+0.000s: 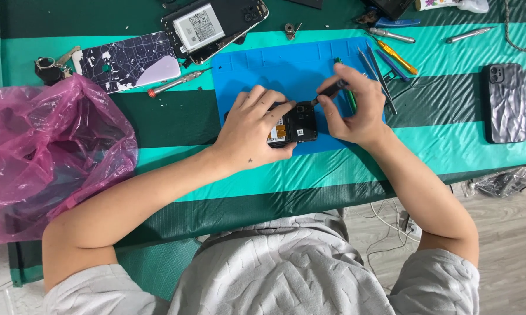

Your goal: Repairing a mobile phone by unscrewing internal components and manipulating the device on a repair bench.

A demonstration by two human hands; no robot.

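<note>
Left hand (pixel 252 125) closed over opened phone (pixel 292 123), pressing it flat so it stays steady | right hand (pixel 354 108) pinches screwdriver (pixel 331 90), tip at phone's top edge | phone lies on blue mat (pixel 263 67), spare tools (pixel 385 55) near.

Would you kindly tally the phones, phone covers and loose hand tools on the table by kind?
Phones: 2, an opened phone at the top and an opened phone under the hands
Phone covers: 2, a black case and a patterned back cover
Loose screwdrivers and tweezers: about 6, e.g. yellow screwdriver
Total: about 10
</note>
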